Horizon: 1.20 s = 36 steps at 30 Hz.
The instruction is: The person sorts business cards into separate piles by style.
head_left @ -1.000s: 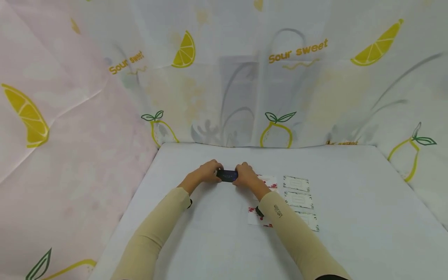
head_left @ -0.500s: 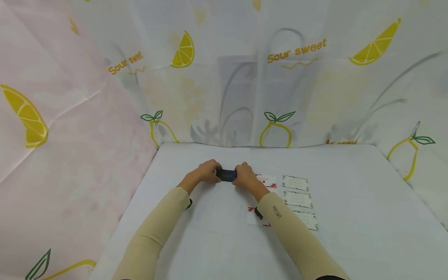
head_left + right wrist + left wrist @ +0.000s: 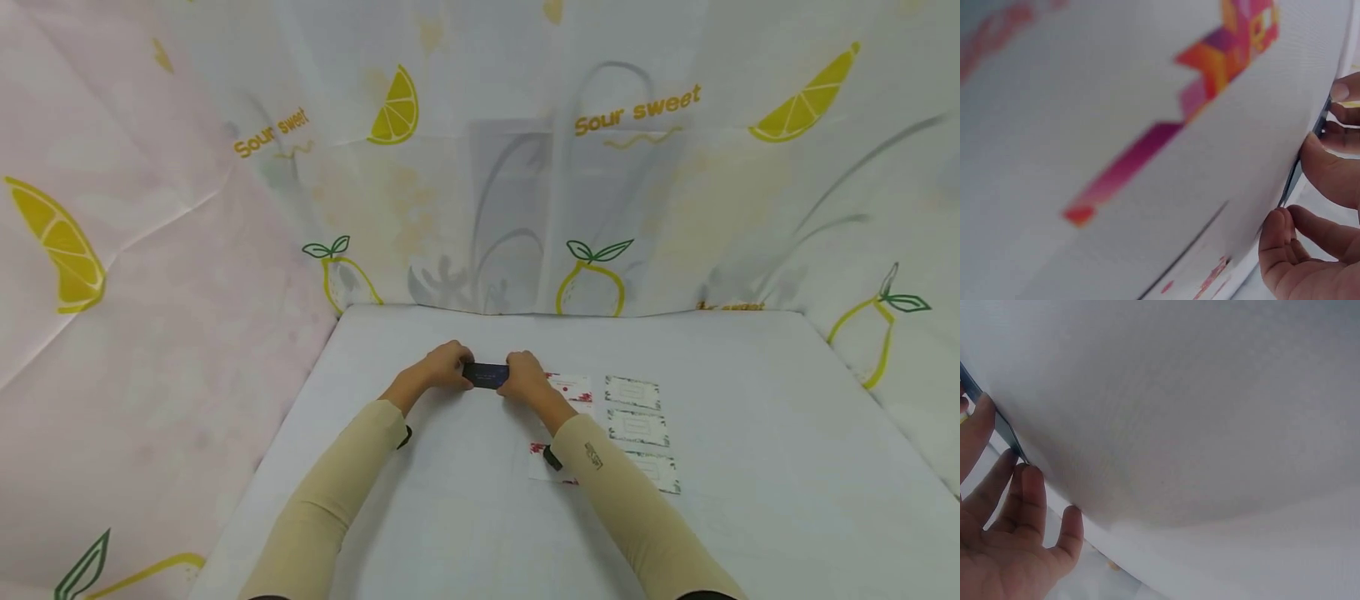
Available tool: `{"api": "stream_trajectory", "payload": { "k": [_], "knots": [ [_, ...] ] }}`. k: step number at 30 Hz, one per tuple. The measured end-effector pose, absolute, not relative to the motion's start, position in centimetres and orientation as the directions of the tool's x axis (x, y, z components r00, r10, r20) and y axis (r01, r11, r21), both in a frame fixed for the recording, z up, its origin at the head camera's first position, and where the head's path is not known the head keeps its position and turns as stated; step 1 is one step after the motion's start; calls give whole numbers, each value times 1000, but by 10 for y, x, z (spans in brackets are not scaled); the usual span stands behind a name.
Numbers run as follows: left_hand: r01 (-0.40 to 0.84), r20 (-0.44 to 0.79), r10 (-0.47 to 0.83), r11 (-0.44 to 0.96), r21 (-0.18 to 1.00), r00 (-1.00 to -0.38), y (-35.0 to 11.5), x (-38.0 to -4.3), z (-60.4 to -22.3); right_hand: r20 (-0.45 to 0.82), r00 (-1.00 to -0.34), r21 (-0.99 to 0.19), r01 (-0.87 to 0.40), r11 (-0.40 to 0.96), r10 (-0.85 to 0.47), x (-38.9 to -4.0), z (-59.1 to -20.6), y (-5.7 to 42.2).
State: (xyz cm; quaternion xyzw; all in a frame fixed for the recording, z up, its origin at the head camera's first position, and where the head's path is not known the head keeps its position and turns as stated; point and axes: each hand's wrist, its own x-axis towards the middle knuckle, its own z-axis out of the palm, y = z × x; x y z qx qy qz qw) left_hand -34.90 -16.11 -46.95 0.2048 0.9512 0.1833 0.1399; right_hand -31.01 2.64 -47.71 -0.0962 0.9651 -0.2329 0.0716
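Currently, on my head feed, I see the left hand point(image 3: 447, 367) pinching one end of a dark card point(image 3: 486, 376) and the right hand point(image 3: 525, 377) grasping the other. That card is on or just above the white worktop point(image 3: 450, 517); I can't tell which. To its right are red-patterned cards point(image 3: 572, 387), partly behind the right arm point(image 3: 633, 496), then three green-bordered cards point(image 3: 637, 427).

Card point(image 3: 486, 376) between left hand point(image 3: 447, 367) and right hand point(image 3: 527, 380)
To its right on the worktop point(image 3: 450, 517): an inner column of cards point(image 3: 573, 387), partly under the right arm point(image 3: 626, 496), then an outer column of cards point(image 3: 637, 427); backdrop point(image 3: 510, 208) behind.
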Motion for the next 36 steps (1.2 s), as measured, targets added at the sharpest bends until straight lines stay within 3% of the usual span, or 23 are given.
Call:
{"api": "stream_trajectory", "payload": {
  "k": [17, 36],
  "knots": [
    [482, -154, 573, 783, 393, -805, -168, -352, -465, -134, -956, -457, -174, 872, -261, -319, -472, 31],
    [411, -163, 524, 796, 445, -836, -168, -346, -464, -98, -961, -497, -179, 849, -260, -312, -473, 31]
  ]
}}
